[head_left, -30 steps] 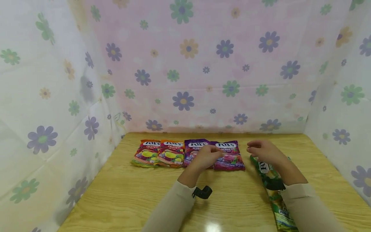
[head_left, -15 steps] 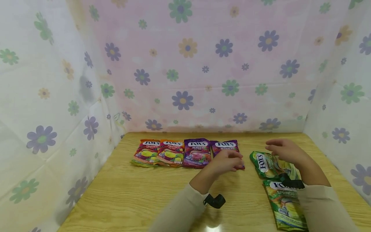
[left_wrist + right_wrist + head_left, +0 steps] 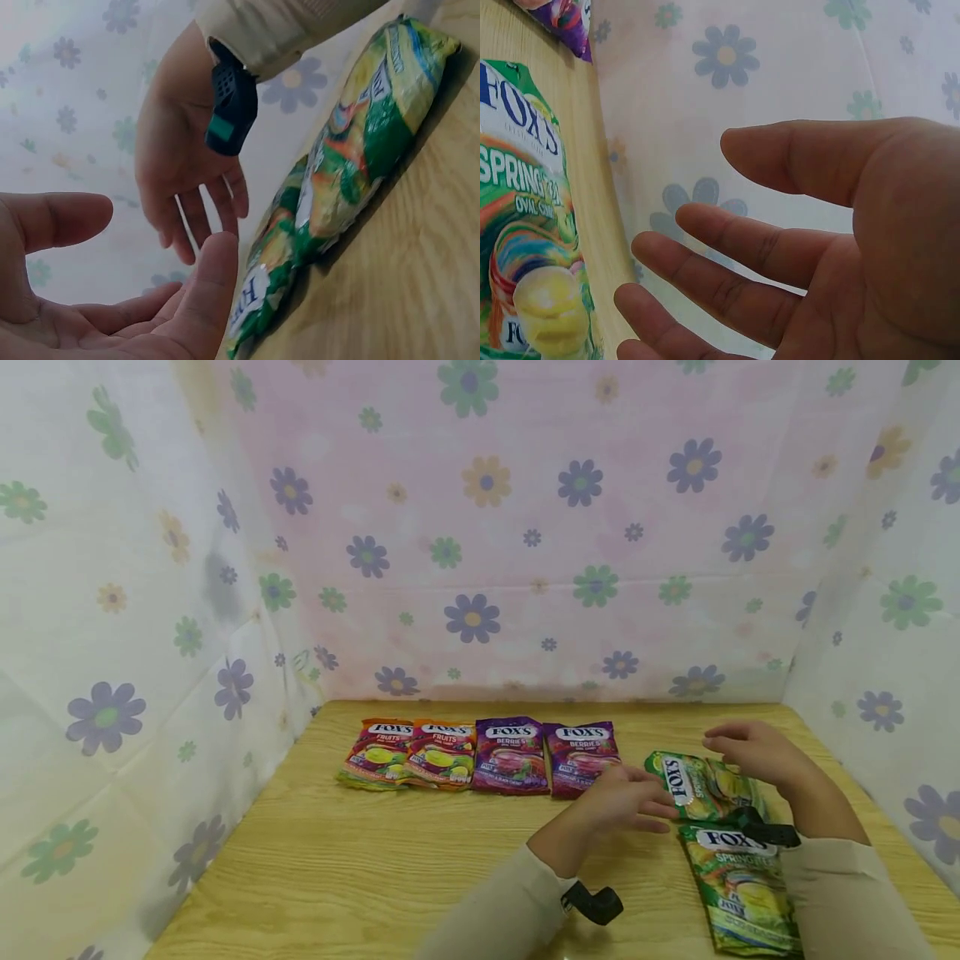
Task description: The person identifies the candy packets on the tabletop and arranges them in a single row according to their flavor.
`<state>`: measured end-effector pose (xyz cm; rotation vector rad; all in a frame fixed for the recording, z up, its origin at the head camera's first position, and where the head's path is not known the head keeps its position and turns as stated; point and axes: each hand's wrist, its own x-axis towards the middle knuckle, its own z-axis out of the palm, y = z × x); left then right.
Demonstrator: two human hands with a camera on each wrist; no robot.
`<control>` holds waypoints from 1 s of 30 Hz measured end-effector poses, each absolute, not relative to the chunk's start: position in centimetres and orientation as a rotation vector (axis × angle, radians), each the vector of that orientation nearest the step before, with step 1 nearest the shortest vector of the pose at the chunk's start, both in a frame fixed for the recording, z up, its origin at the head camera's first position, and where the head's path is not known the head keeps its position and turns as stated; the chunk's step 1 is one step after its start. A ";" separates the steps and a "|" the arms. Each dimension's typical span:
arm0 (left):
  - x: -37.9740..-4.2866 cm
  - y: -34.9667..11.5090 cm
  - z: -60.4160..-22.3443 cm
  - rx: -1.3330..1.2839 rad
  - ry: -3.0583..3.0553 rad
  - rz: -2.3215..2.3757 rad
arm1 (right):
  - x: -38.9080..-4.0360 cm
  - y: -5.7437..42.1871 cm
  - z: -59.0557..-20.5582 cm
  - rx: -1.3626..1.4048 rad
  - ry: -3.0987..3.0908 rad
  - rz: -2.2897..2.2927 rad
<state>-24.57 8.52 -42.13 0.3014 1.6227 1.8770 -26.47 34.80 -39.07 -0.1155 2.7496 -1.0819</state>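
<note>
Two green Fox's candy bags lie at the right of the table: the far green bag [image 3: 701, 787] is turned sideways, and the near green bag [image 3: 742, 893] has its top toward the back. My left hand [image 3: 618, 797] hovers with spread fingers between the right purple bag [image 3: 576, 756] and the far green bag, holding nothing. Above the far green bag's right end is my right hand [image 3: 761, 756], its fingers loosely bent and its palm bare in the right wrist view. Part of each green bag is hidden by the right hand and wrist.
Beside the right purple bag lies another purple bag [image 3: 512, 758]. Two orange Fox's bags, the left one [image 3: 377, 756] and the right one [image 3: 441, 756], overlap farther left. Flowered cloth [image 3: 525, 527] walls the wooden table [image 3: 360, 877] at the back and sides.
My left hand has moved right from the purple bags. The right hand has moved right off the green bags. The far green bag now lies turned; the near one shows its front.
</note>
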 end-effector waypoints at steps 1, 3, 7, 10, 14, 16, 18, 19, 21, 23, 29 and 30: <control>-24.5 8.7 -42.3 0.297 1.604 1.877 | -26.5 34.9 -39.1 -0.109 2.749 -1.080; -24.3 9.1 -42.5 0.282 1.568 1.878 | -26.4 35.0 -39.1 -0.097 2.749 -1.074; -24.1 9.7 -42.9 0.266 1.542 1.873 | -26.4 35.2 -39.2 -0.076 2.754 -1.072; -23.8 10.0 -43.0 0.260 1.548 1.863 | -26.4 35.4 -39.3 -0.065 2.764 -1.069; -23.3 10.6 -43.0 0.251 1.575 1.839 | -26.4 35.6 -39.4 -0.066 2.784 -1.046; -23.2 10.9 -43.0 0.243 1.579 1.832 | -26.4 35.7 -39.5 -0.062 2.790 -1.034; -23.1 11.3 -43.1 0.235 1.566 1.834 | -26.5 35.8 -39.7 -0.058 2.793 -1.029; -23.1 11.4 -43.1 0.224 1.548 1.838 | -26.5 35.8 -39.8 -0.054 2.795 -1.029; -23.1 11.7 -43.2 0.193 1.515 1.852 | -26.6 35.8 -40.0 -0.052 2.797 -1.033; -23.0 12.1 -43.2 0.163 1.480 1.872 | -26.7 35.8 -40.2 -0.057 2.802 -1.037; -22.6 13.0 -43.4 0.065 1.362 1.959 | -27.0 36.0 -40.6 -0.052 2.787 -1.044; -22.5 13.1 -43.5 0.052 1.353 1.968 | -27.0 36.0 -40.6 -0.052 2.788 -1.039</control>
